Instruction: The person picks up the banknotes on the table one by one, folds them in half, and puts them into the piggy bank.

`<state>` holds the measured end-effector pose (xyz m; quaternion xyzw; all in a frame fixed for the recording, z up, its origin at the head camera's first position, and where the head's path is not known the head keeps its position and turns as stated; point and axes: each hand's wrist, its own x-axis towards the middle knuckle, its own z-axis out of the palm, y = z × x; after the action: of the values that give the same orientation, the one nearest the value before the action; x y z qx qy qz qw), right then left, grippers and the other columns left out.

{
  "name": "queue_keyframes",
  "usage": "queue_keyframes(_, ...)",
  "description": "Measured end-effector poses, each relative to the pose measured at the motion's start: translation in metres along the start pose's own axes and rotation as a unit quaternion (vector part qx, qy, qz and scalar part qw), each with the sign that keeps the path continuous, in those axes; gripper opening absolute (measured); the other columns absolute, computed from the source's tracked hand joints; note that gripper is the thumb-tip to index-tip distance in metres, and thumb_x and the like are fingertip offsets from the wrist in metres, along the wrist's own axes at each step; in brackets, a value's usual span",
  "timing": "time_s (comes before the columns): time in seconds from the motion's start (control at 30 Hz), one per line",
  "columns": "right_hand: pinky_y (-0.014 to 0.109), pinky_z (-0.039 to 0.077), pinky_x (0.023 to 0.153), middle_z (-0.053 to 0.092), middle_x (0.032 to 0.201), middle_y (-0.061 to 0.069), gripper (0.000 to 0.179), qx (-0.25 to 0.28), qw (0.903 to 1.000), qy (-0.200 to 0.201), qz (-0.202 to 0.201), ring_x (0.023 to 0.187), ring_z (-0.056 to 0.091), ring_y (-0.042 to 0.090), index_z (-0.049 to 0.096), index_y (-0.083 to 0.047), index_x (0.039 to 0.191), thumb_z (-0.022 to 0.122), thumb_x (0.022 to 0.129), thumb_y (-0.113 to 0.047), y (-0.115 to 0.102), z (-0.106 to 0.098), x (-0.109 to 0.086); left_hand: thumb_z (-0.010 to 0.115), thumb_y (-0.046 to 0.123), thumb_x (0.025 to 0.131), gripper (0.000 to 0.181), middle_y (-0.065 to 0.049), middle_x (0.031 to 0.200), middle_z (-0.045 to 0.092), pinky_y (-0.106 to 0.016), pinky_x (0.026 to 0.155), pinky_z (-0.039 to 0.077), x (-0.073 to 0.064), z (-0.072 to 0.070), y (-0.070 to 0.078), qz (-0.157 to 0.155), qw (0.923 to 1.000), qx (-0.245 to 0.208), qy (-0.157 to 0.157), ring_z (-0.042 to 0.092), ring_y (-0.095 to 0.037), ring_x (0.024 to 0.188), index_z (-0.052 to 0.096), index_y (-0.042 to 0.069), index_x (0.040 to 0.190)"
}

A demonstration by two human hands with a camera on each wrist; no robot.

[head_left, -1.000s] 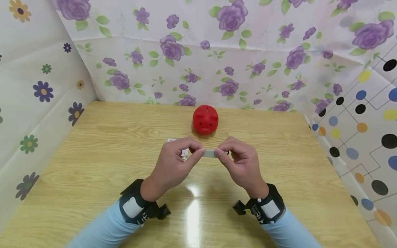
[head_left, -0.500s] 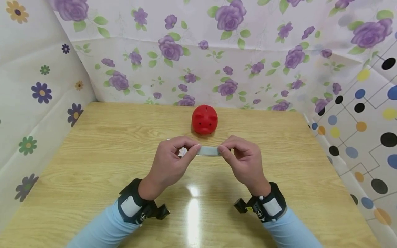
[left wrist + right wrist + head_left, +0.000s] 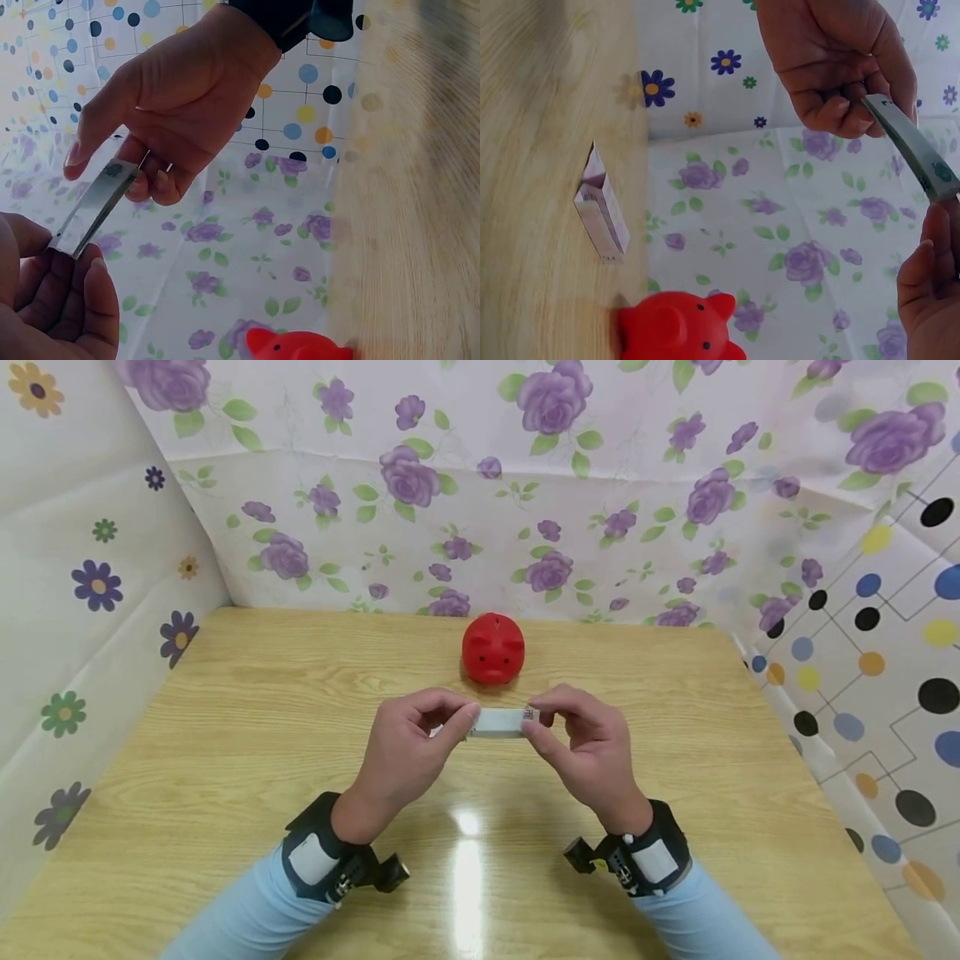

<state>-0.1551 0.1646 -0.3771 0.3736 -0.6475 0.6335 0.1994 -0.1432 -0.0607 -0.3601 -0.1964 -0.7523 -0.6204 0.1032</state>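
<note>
In front of the red piggy bank (image 3: 492, 649), the left hand (image 3: 408, 743) pinches one end of the folded strip (image 3: 498, 722) and the right hand (image 3: 588, 739) curls loosely round the other; light, even pressure should keep it flat.

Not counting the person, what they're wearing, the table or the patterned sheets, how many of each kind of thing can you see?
Red pig figure: 1
Slim pale strip: 1
Small paper box: 1
Total: 3
</note>
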Motion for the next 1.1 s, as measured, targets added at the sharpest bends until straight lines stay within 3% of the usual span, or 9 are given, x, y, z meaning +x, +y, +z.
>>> queue_keyframes(0.1,0.026,0.054,0.074,0.072,0.09,0.009,0.015,0.014,0.9992,-0.018,-0.032,0.08,0.06,0.018,0.073,0.005,0.103,0.077,0.088,0.003,0.0012,-0.0012,0.0025,0.073,0.013,0.096,0.01,-0.009,0.084,0.073,-0.026,0.063,0.056,0.0003,-0.0011,0.0001,-0.017,0.9998,-0.014,0.003,0.063,-0.019,0.068,0.079,0.005,0.1)
queue_keyframes(0.2,0.025,0.057,0.074,0.074,0.089,0.011,0.019,0.017,0.9987,-0.029,-0.038,0.078,0.063,0.018,0.076,0.005,0.1,0.076,0.082,0.013,0.0006,-0.0017,0.0035,0.073,0.011,0.095,0.011,-0.01,0.083,0.072,-0.025,0.062,0.056,0.0011,-0.0014,-0.0003,-0.019,0.9994,-0.03,0.001,0.064,-0.024,0.068,0.077,0.006,0.104)
queue_keyframes(0.4,0.023,0.058,0.072,0.075,0.088,0.013,0.025,-0.006,0.9997,-0.02,-0.012,0.077,0.063,0.017,0.077,0.008,0.099,0.075,0.078,0.021,-0.0011,-0.0036,0.0035,0.077,0.004,0.09,0.02,-0.01,0.087,0.071,-0.023,0.064,0.052,0.0031,-0.0028,-0.0013,0.023,0.9987,-0.044,-0.013,0.062,-0.018,0.072,0.074,0.007,0.109)
queue_keyframes(0.53,0.021,0.057,0.07,0.074,0.088,0.013,0.025,-0.016,0.9997,-0.016,0.005,0.077,0.063,0.017,0.077,0.008,0.1,0.075,0.079,0.02,-0.0018,-0.0058,0.0038,0.083,0.005,0.085,0.018,-0.006,0.09,0.074,-0.023,0.064,0.05,0.0038,-0.0047,-0.0022,0.052,0.9984,-0.008,-0.019,0.063,-0.015,0.076,0.078,0.008,0.102)
queue_keyframes(0.77,0.022,0.059,0.072,0.074,0.089,0.013,0.028,-0.042,0.9984,-0.024,0.029,0.079,0.063,0.017,0.077,0.005,0.102,0.076,0.078,0.02,-0.0027,-0.0076,0.004,0.085,0.007,0.082,0.024,-0.003,0.089,0.075,-0.025,0.064,0.049,0.0046,-0.0052,-0.0047,0.109,0.9916,0.069,-0.012,0.063,-0.013,0.078,0.08,0.009,0.106)
queue_keyframes(0.9,0.022,0.059,0.075,0.074,0.091,0.013,0.032,-0.062,0.997,-0.028,0.039,0.081,0.064,0.017,0.077,0.004,0.106,0.077,0.078,0.019,-0.0036,-0.0083,0.0033,0.086,0.006,0.081,0.026,-0.004,0.091,0.076,-0.023,0.067,0.052,0.0047,-0.005,-0.005,0.136,0.9866,0.09,-0.008,0.064,-0.012,0.077,0.08,0.007,0.107)
queue_keyframes(1.1,0.022,0.059,0.076,0.075,0.091,0.012,0.033,-0.085,0.9952,-0.035,0.033,0.081,0.065,0.016,0.077,0.003,0.107,0.078,0.077,0.018,-0.0032,-0.0089,0.0034,0.086,0.004,0.08,0.026,-0.004,0.092,0.077,-0.022,0.064,0.053,0.0048,-0.0047,-0.0054,0.152,0.9825,0.107,-0.003,0.065,-0.012,0.075,0.08,0.006,0.106)
